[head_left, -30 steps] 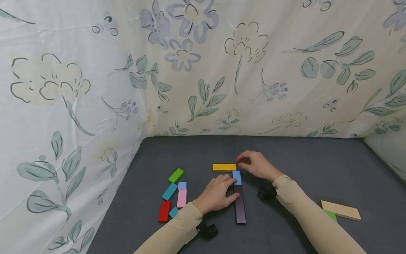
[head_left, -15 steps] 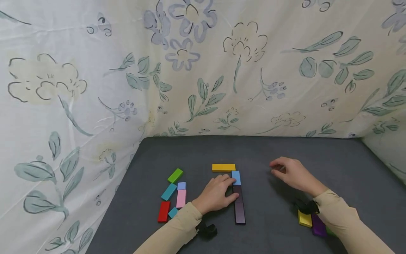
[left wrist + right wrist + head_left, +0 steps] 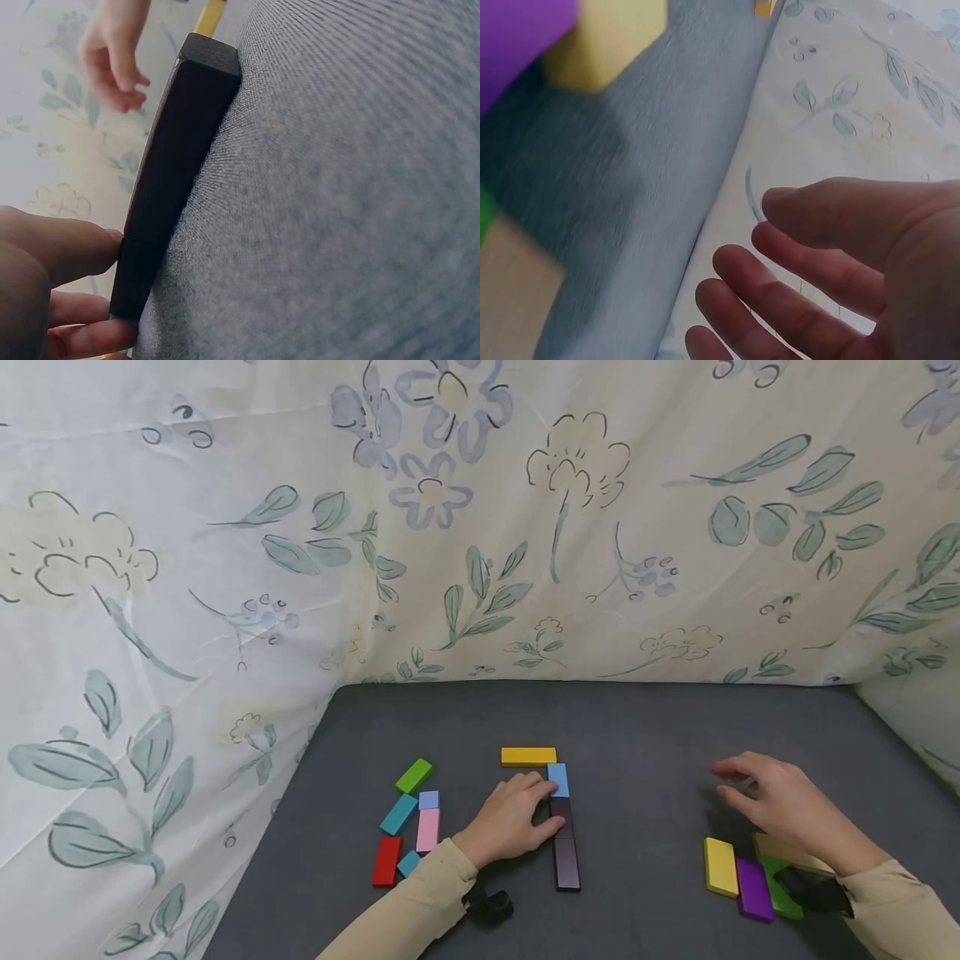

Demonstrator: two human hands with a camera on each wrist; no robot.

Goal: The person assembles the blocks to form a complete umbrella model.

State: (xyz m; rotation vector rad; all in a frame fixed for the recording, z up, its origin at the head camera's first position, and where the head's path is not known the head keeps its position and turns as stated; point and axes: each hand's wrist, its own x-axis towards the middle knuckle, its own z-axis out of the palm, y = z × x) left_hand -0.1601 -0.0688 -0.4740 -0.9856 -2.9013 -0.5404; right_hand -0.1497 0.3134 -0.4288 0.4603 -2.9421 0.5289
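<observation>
Right grip (image 3: 787,802) moved rightward, spread | left grip (image 3: 506,821) spread, touching smooth oblong dark block (image 3: 564,807)

Plain beige long sleeves (image 3: 405,906); black wrist-worn devices (image 3: 495,908).

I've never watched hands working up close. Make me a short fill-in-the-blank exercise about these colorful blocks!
1. The left hand touches the dark blocks, while the right hand holds ____.
2. In the group on the right, the purple block lies between the yellow block and the ____ block.
3. In the group on the left, the long teal block lies between the green block and the ____ block.

Missing words: nothing; green; red.
</observation>
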